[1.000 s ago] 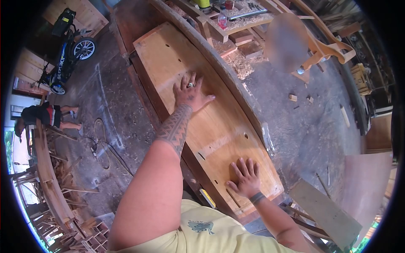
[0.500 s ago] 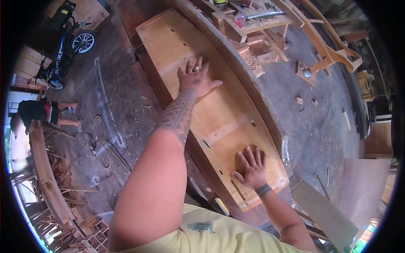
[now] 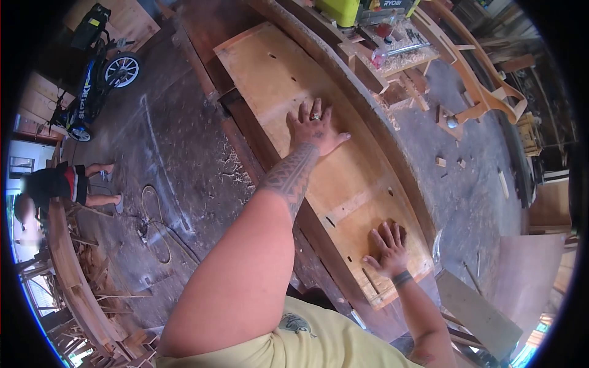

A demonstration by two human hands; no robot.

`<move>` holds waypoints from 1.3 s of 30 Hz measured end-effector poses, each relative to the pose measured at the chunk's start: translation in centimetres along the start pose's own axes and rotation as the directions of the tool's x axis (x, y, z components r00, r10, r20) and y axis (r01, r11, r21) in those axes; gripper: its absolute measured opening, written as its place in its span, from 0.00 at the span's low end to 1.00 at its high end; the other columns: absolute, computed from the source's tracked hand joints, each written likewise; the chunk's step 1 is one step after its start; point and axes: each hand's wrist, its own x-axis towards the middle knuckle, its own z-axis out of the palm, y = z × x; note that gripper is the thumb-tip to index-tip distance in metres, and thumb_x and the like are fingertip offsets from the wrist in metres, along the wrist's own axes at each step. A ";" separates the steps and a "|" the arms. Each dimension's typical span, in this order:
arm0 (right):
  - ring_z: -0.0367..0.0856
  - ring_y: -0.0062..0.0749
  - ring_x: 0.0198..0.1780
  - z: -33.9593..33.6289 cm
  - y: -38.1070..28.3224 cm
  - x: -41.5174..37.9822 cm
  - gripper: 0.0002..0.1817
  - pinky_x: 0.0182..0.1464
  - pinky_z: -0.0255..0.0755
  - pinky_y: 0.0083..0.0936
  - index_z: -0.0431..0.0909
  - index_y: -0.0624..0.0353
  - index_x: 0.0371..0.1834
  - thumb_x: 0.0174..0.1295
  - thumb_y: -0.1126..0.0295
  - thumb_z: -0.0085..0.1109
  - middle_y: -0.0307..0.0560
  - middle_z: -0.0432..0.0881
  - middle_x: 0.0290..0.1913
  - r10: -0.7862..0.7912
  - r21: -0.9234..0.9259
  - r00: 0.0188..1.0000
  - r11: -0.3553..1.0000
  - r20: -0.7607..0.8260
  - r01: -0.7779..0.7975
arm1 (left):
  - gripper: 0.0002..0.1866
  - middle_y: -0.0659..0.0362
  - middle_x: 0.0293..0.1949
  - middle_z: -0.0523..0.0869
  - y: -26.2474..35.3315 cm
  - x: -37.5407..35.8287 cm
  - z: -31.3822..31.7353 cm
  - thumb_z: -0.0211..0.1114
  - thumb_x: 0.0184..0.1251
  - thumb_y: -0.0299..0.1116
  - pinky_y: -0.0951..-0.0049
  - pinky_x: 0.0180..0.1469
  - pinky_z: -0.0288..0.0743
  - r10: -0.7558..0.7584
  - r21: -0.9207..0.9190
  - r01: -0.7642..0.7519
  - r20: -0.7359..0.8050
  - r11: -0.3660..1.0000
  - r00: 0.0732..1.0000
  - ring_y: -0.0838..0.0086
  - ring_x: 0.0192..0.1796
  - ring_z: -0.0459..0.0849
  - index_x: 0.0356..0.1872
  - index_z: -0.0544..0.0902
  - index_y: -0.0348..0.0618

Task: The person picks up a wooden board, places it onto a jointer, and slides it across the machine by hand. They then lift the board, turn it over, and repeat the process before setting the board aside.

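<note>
Tan wooden panel (image 3: 353, 170), dark slots (image 3: 331, 221), pale bands (image 3: 363, 205); left hand (image 3: 316, 130), right hand (image 3: 391, 254) flat, well apart

Across the long, dark wooden base (image 3: 211, 24), rough along its curving edge, lies the honey-coloured panel (image 3: 346, 175). The scuffed grey floor (image 3: 178, 153) around us carries wood shavings (image 3: 233, 168), a looped cable (image 3: 162, 230), small wood blocks (image 3: 441, 162) and the motorbike (image 3: 86, 98). Over there, the worktop (image 3: 412, 65) bears more shavings, a bottle (image 3: 378, 58) and a metal bar (image 3: 411, 49).
</note>
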 end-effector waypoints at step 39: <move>0.55 0.68 0.95 -5.1 -9.4 26.4 0.51 0.92 0.42 0.77 0.72 0.30 0.91 0.68 0.19 0.61 0.49 0.63 0.95 0.040 0.001 0.999 0.999 -0.001 -0.040 | 0.62 0.59 0.99 0.45 -18.2 20.8 -6.4 0.54 0.72 0.88 0.21 0.92 0.32 -0.004 0.068 0.006 -0.033 0.998 0.999 0.47 0.99 0.40 0.99 0.51 0.65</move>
